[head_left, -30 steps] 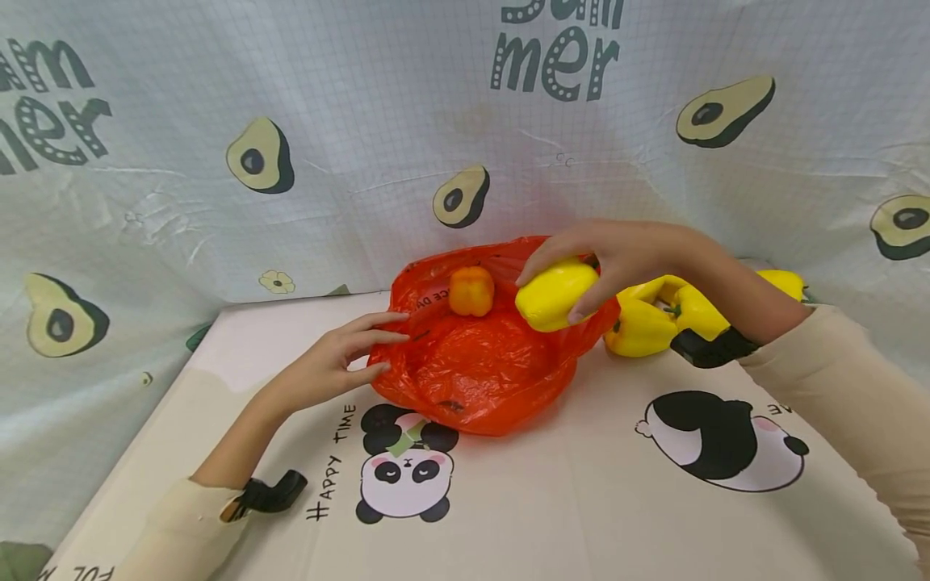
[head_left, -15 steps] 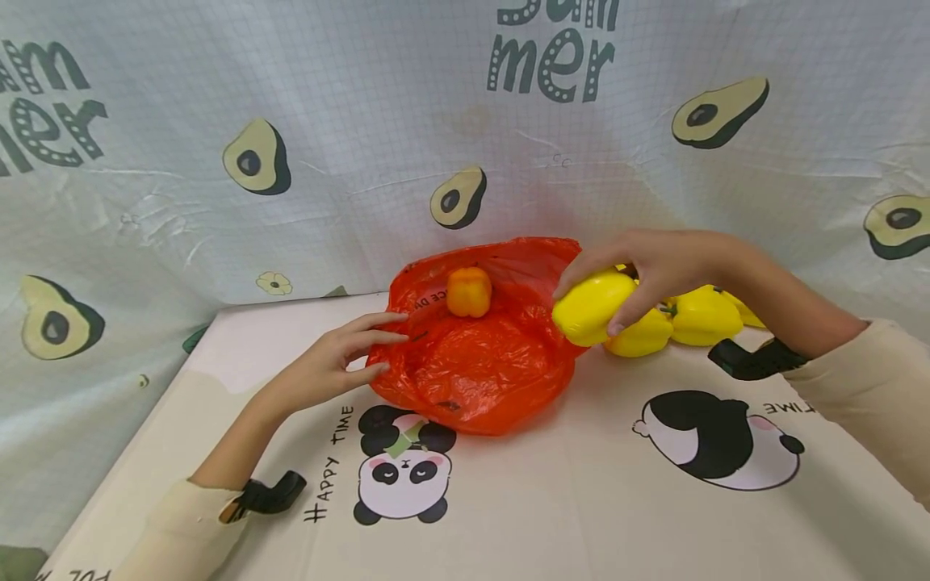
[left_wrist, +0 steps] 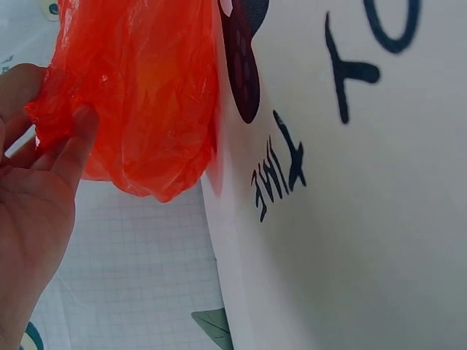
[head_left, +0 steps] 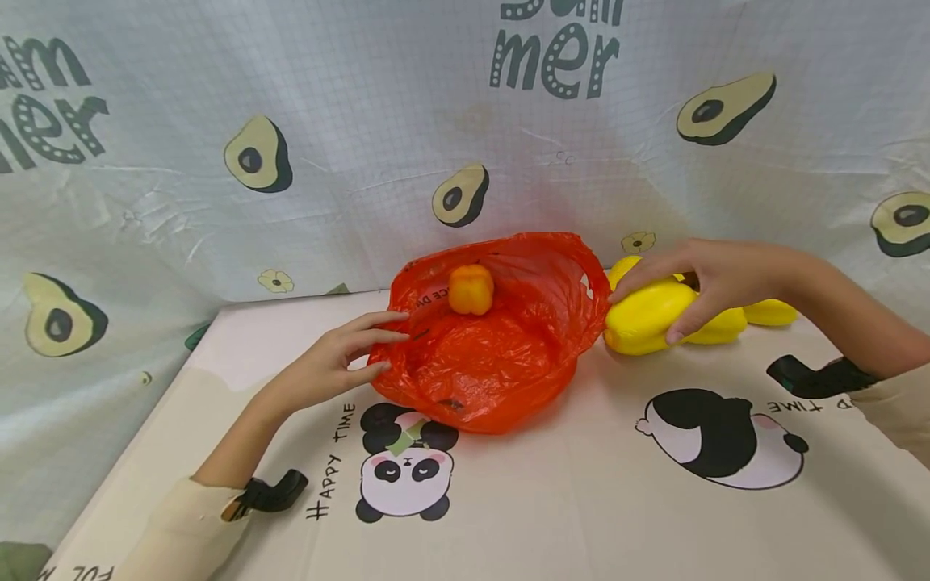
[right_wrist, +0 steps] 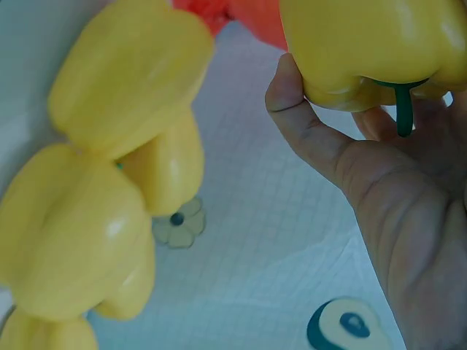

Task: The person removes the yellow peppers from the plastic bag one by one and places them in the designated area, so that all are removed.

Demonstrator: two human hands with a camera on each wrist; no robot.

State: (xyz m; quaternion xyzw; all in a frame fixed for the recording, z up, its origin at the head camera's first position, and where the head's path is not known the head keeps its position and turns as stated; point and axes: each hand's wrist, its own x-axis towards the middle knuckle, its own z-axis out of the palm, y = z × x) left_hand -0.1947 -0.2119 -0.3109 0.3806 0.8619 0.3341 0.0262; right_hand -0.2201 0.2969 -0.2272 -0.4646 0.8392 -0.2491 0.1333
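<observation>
A red plastic bag (head_left: pixel 501 355) stands with its mouth wide, an orange bell pepper (head_left: pixel 471 290) lying inside near its back wall. At the bag's left rim, my left hand (head_left: pixel 327 363) pinches the film; the left wrist view has the thumb (left_wrist: pixel 79 146) on one side of it and fingers on the other. My right hand (head_left: pixel 719 278) grips a yellow bell pepper (head_left: pixel 649 313) just right of the bag. In the right wrist view this pepper (right_wrist: pixel 379 44) sits between thumb and fingers, green stem toward the palm.
Several more yellow peppers (right_wrist: pixel 73 233) are grouped behind and right of the held one, partly hidden by my right hand in the head view. A patterned sheet (head_left: pixel 363 161) rises behind the table (head_left: pixel 581 500), whose cover has panda prints.
My right hand has travelled right and slightly down with the yellow pepper, from over the bag's right side to the yellow peppers. The left hand has stayed on the rim.
</observation>
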